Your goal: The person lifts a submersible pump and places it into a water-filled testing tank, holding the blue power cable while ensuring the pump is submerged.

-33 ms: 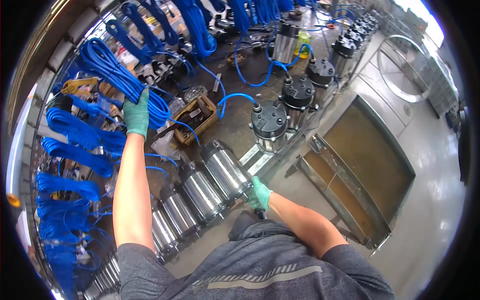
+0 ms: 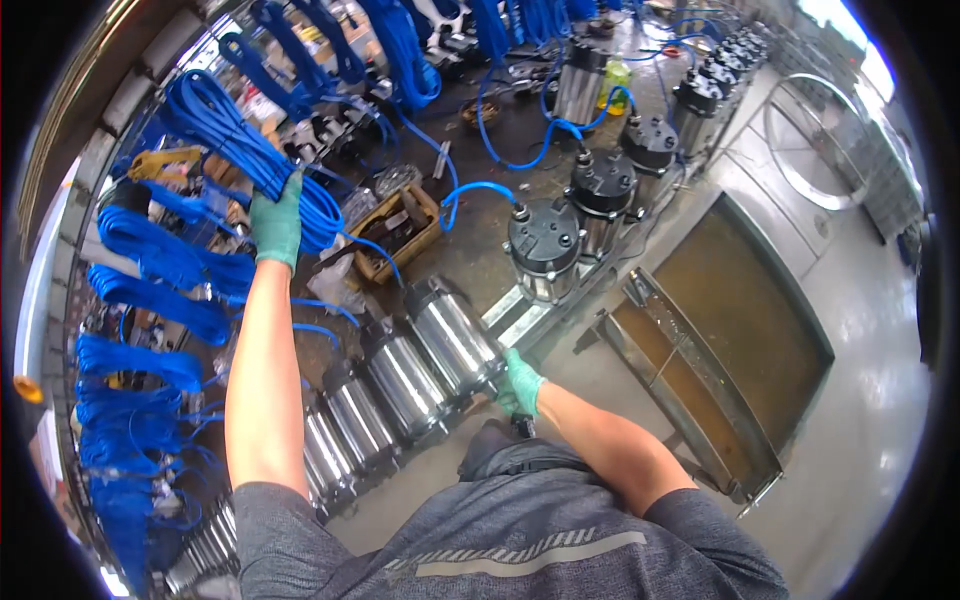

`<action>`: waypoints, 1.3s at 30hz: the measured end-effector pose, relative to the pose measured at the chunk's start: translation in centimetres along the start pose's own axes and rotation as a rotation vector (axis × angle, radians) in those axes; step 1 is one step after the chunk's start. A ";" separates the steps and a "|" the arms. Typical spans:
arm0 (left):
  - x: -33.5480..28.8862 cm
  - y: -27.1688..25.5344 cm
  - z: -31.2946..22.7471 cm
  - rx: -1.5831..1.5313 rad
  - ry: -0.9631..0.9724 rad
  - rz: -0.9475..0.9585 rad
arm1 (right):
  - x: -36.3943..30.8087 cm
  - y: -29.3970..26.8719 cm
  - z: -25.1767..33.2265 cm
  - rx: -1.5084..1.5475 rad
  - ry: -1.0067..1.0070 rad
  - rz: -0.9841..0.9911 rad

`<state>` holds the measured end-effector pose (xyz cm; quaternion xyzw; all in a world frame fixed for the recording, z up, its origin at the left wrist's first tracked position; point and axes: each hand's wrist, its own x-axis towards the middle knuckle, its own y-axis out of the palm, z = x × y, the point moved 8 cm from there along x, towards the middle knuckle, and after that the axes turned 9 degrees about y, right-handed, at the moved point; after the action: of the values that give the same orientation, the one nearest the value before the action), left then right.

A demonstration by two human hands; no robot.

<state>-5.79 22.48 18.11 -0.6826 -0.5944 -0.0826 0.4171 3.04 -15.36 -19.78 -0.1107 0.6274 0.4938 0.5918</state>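
My left hand (image 2: 276,222), in a green glove, is closed round a bundled coil of blue cable (image 2: 225,130) at the left of the bench. A single blue lead runs from near that coil to the black-topped end of a shiny steel pump cylinder (image 2: 452,340), which lies on its side. My right hand (image 2: 520,385), gloved too, grips the near end of this cylinder; part of its fingers is hidden behind the metal. More steel cylinders (image 2: 405,380) lie alongside in a row to the left, and blue leads reach toward them.
Upright pumps with black tops (image 2: 545,245) stand in a line along the bench's right edge. A wooden box of tools (image 2: 400,235) sits mid-bench. More blue cable coils (image 2: 150,305) hang at left. A metal tray (image 2: 740,320) stands right, beyond my right arm.
The view has shifted slightly, so the bench appears a little further right. Both hands keep their grips on the cable coil and the cylinder.
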 end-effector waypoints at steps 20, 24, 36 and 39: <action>-22.6 9.1 -4.3 0.051 -0.328 0.419 | -14.1 -19.1 -4.2 -0.320 -0.259 -0.140; -21.8 18.3 -8.5 -0.248 -0.124 0.476 | -17.8 -24.1 -8.4 -0.132 -0.288 -0.230; -16.8 27.8 -12.6 -1.062 -0.339 0.456 | -23.9 -29.6 -15.2 0.689 -0.522 -0.488; -19.3 27.6 -17.4 -0.977 -0.326 0.493 | -22.6 -28.5 -13.5 0.649 -0.548 -0.441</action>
<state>19.74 -1.96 4.49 -0.9186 -0.3671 -0.1415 -0.0370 21.31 -49.49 -16.99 0.0837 0.5319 0.1461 0.8299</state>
